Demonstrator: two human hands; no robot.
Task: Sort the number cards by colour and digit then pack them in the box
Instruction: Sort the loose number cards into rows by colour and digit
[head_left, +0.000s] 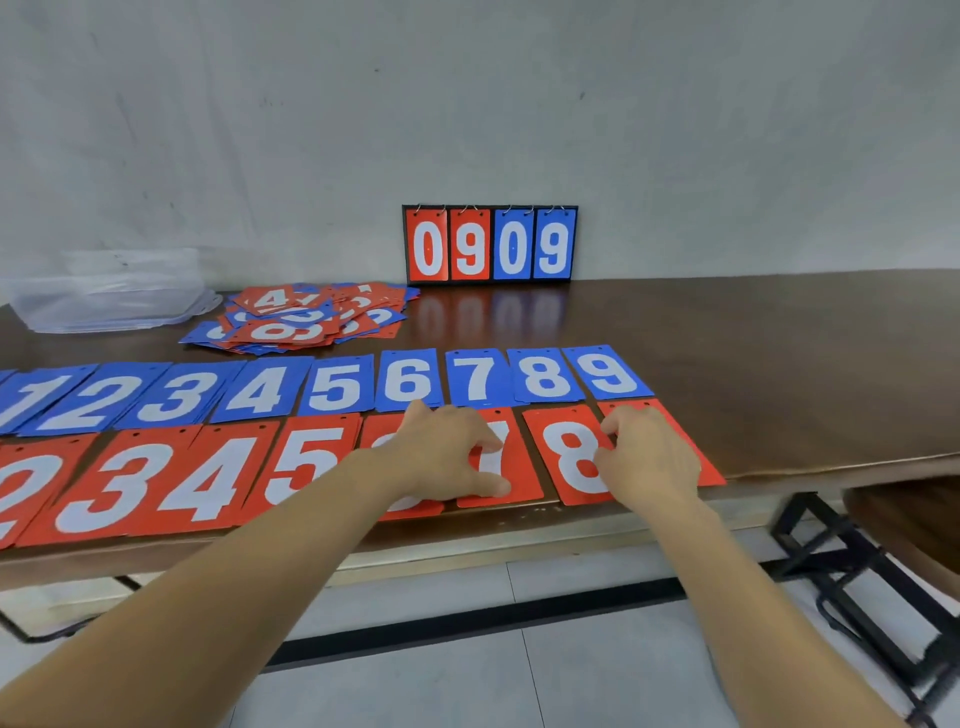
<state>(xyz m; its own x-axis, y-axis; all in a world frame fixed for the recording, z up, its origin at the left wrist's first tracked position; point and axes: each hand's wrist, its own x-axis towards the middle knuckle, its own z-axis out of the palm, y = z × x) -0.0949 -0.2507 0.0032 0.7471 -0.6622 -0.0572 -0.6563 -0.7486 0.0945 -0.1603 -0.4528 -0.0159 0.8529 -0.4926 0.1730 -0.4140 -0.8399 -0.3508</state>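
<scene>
While nine blue piles (337, 387) read 1–9, left grip (447, 452) pinches red 7 card (521, 467); right grip (649, 457) unclear.

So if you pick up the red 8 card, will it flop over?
Probably not: the red 8 card lies flat with crisp edges, so likely stiff. It looks thin, so probably light. On the shiny table it may slide.

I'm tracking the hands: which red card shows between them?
The red 8 card: it alone lies in the gap between the left hand and the right hand, its digit mostly uncovered.
</scene>
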